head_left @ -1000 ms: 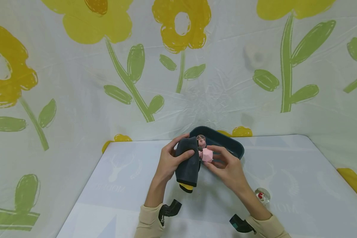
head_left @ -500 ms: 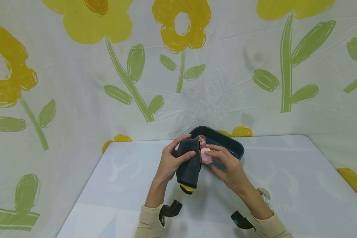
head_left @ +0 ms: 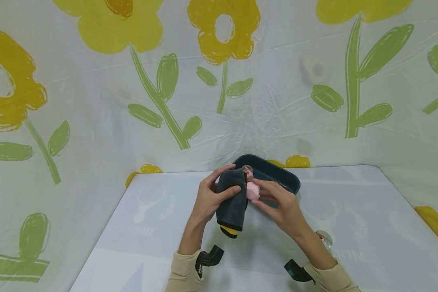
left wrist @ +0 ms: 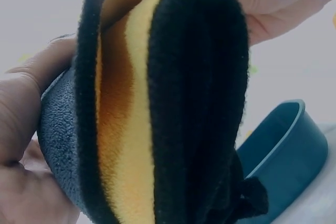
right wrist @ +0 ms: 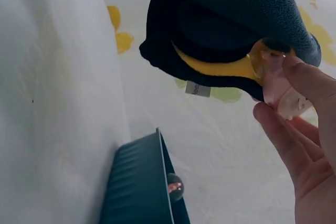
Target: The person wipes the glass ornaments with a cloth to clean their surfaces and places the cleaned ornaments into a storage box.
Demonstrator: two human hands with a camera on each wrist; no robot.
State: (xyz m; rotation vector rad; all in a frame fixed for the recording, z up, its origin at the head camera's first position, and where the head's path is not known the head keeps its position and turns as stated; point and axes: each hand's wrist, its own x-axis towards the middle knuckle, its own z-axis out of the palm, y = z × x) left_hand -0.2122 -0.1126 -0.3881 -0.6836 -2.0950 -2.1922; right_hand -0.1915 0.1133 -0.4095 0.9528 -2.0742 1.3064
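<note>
My left hand [head_left: 212, 194] grips a folded cleaning cloth [head_left: 230, 200], dark grey outside and yellow inside with black edging. In the left wrist view the cloth's folded layers [left wrist: 139, 108] fill the middle. My right hand [head_left: 280, 202] pinches a small snow globe by its pink base [head_left: 253, 191] between thumb and fingers. The clear ball [right wrist: 261, 59] of this snow globe points into the cloth's fold and touches its yellow side in the right wrist view. From the head, the cloth hides that ball.
Behind the hands stands a dark teal tray [head_left: 293, 178]. Another snow globe [right wrist: 176, 186] shows at its rim in the right wrist view. A further clear globe [head_left: 325, 239] lies on the white table [head_left: 149, 243], beside my right forearm.
The pink base has turned in my right hand, whose fingers shifted their hold on it. My left hand keeps the cloth almost still, having moved only slightly right.
</note>
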